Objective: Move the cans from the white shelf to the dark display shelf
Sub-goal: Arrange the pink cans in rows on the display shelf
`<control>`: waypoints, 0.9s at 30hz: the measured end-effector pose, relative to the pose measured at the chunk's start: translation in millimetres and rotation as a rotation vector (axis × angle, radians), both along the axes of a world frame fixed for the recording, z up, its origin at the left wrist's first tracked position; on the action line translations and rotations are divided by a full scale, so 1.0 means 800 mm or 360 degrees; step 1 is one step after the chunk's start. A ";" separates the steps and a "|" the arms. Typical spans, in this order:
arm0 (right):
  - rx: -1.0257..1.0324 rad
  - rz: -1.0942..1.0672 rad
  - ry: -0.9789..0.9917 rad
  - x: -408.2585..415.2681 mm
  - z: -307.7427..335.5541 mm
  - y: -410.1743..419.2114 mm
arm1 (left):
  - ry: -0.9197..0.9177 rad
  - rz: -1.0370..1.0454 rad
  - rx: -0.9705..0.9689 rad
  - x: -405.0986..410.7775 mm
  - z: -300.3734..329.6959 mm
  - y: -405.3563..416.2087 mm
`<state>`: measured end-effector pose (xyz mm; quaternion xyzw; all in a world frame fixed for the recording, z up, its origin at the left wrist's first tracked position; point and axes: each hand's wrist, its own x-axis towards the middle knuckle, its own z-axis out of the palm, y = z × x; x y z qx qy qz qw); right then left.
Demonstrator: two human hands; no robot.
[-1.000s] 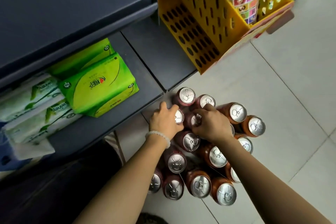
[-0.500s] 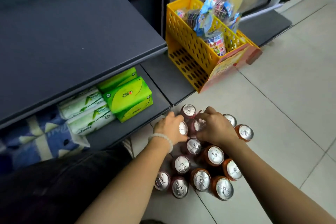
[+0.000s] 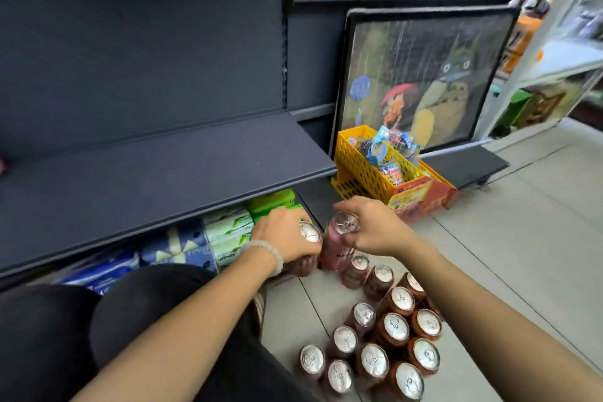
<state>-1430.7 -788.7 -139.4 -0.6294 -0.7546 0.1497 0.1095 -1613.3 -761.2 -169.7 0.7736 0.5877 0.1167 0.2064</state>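
The fingers of the right hand (image 3: 375, 232) are closed around the top of a reddish can (image 3: 337, 243), and the fingers of the left hand (image 3: 287, 237), which has a pale bead bracelet (image 3: 269, 253) on its wrist, are wrapped around a second can (image 3: 306, 245) just beside the first; both cans are lifted above the tiled floor (image 3: 522, 238). The other cans (image 3: 385, 343) stand upright in a tight group on the floor below the right forearm, near the person's knee. In front of the hands is the empty dark display shelf (image 3: 146, 179), with tissue packs (image 3: 228, 232) on the level under it and a yellow basket (image 3: 368, 170) to its right.
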 end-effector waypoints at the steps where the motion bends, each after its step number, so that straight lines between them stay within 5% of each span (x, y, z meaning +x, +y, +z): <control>1: 0.0024 0.0016 0.0036 -0.013 0.014 0.002 | -0.0053 0.0047 0.0015 -0.015 0.014 -0.001; 12: 0.0338 0.0421 0.0223 -0.214 0.123 0.058 | -0.0336 0.0658 0.0315 -0.222 0.135 -0.019; 27: 0.0146 0.1106 0.0279 -0.546 0.150 0.091 | -0.0146 0.1271 0.0337 -0.515 0.181 -0.072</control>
